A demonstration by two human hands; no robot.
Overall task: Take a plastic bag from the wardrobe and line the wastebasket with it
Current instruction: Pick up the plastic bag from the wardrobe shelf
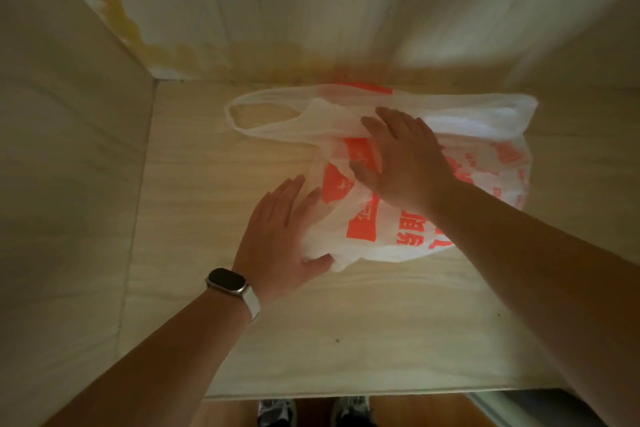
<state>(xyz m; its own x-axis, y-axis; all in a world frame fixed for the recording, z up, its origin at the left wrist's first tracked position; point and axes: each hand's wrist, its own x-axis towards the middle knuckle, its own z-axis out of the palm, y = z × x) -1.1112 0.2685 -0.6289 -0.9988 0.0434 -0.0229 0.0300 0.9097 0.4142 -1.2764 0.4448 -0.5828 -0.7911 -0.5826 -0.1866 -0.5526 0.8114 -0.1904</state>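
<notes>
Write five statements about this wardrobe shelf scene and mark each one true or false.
1. The plastic bag lies on the wooden shelf. True.
2. The bag is plain black. False: it is white with orange-red print.
3. The right hand lies flat on top of the bag with straight fingers. True.
4. A watch sits on the right wrist. False: it is on the left wrist, behind the left hand, which touches the bag's near edge.
5. The wastebasket stands on the shelf beside the bag. False: no wastebasket is in view.
</notes>
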